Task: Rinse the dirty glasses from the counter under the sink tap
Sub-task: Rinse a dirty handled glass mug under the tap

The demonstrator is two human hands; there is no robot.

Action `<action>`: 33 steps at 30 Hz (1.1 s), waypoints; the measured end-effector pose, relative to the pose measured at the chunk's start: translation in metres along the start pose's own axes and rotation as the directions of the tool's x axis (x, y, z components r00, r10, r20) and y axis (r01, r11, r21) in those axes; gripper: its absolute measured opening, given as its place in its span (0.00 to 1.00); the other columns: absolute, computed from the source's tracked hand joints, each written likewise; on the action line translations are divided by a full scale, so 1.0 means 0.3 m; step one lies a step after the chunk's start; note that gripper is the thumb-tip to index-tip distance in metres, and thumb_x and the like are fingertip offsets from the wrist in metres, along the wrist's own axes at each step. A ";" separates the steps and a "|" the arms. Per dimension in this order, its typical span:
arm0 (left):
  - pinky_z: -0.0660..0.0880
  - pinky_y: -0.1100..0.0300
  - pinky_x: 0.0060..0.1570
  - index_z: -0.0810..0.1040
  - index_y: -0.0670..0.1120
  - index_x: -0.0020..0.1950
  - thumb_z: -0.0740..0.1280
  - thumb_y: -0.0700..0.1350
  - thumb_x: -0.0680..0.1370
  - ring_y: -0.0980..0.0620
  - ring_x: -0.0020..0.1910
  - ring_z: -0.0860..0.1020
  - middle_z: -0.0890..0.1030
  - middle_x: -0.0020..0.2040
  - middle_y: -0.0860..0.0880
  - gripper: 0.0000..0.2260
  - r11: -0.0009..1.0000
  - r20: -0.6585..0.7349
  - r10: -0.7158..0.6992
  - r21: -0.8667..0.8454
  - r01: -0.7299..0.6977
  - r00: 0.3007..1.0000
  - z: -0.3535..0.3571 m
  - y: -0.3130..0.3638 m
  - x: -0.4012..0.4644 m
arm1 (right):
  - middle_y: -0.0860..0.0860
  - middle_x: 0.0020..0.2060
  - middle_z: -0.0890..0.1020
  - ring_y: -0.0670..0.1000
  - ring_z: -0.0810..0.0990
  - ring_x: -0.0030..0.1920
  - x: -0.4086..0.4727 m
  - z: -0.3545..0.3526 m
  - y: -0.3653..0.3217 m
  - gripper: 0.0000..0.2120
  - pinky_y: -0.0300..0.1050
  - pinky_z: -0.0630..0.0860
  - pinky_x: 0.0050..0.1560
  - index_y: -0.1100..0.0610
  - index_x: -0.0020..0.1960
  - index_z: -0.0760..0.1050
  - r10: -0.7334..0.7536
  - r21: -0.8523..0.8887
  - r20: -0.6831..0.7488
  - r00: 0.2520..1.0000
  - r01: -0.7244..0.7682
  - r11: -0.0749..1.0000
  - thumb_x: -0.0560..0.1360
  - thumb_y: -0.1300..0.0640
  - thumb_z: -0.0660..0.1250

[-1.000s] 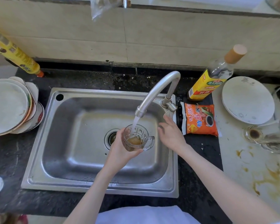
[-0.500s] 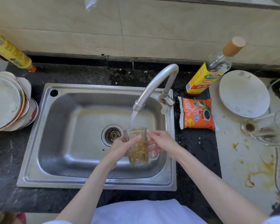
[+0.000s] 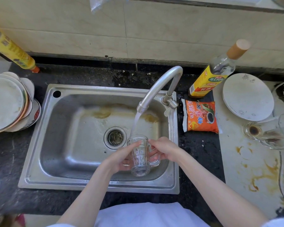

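Both hands (image 3: 121, 158) grip a glass mug (image 3: 140, 155) over the steel sink (image 3: 56, 145), set in black stained counter (image 3: 7, 153).

Plates (image 3: 5, 104) lie left of the sink (image 3: 39, 128). A bottle (image 3: 210, 79), packet (image 3: 200, 117) and glasses (image 3: 269, 135) lie right.

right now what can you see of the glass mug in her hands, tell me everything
The glass mug is clear, thick-walled, with a moulded panel pattern and a side handle. It looks empty of brown liquid. It is held above the sink basin, tilted with its mouth towards the tap, and the water stream lands at its rim. The left hand grips its body from the left; the right hand holds the handle side, fingers at the rim and handle. It touches nothing else.
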State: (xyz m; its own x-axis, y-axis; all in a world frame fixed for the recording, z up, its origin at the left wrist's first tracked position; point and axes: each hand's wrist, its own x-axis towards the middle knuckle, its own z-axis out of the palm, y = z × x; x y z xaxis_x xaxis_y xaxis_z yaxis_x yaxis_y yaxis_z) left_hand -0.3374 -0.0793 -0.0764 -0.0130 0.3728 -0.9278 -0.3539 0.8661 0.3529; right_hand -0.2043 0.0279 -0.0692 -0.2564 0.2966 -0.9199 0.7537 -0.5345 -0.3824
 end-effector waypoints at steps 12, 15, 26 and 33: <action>0.71 0.57 0.60 0.69 0.51 0.63 0.76 0.50 0.67 0.55 0.57 0.76 0.78 0.56 0.52 0.27 0.901 -0.142 0.428 0.140 -0.410 0.892 -0.025 0.031 -0.025 | 0.49 0.50 0.80 0.50 0.80 0.49 -0.040 -0.005 -0.046 0.06 0.43 0.76 0.49 0.55 0.52 0.74 -0.319 0.105 -0.028 0.947 0.320 0.942 0.80 0.55 0.59; 0.70 0.58 0.60 0.66 0.52 0.65 0.76 0.44 0.68 0.56 0.58 0.75 0.76 0.59 0.52 0.30 0.862 -0.149 0.506 0.112 -0.494 0.850 -0.026 0.038 -0.042 | 0.49 0.52 0.80 0.50 0.79 0.54 -0.047 -0.003 -0.056 0.06 0.47 0.74 0.58 0.53 0.49 0.74 -0.371 0.092 -0.035 0.928 0.372 0.923 0.80 0.54 0.59; 0.70 0.56 0.62 0.64 0.53 0.67 0.77 0.40 0.66 0.55 0.61 0.74 0.74 0.63 0.52 0.34 0.798 -0.141 0.602 0.130 -0.588 0.786 -0.041 0.039 -0.060 | 0.48 0.55 0.80 0.47 0.78 0.57 -0.057 0.014 -0.047 0.06 0.49 0.72 0.58 0.53 0.52 0.74 -0.420 0.074 -0.056 0.906 0.424 0.903 0.80 0.54 0.60; 0.67 0.59 0.65 0.61 0.51 0.70 0.76 0.38 0.66 0.56 0.65 0.70 0.71 0.66 0.51 0.38 0.758 -0.128 0.652 0.152 -0.634 0.748 -0.047 0.044 -0.070 | 0.53 0.55 0.80 0.51 0.77 0.59 -0.055 0.015 -0.046 0.05 0.51 0.70 0.62 0.52 0.47 0.75 -0.477 0.090 -0.063 0.877 0.481 0.872 0.79 0.55 0.61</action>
State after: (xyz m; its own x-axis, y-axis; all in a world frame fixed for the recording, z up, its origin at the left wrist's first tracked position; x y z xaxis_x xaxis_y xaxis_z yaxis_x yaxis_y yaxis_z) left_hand -0.3548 -0.0804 -0.0539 -0.3598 0.8005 -0.4793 -0.1183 0.4704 0.8745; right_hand -0.2131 0.0269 -0.0491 -0.5462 0.5649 -0.6185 0.4797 -0.3944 -0.7838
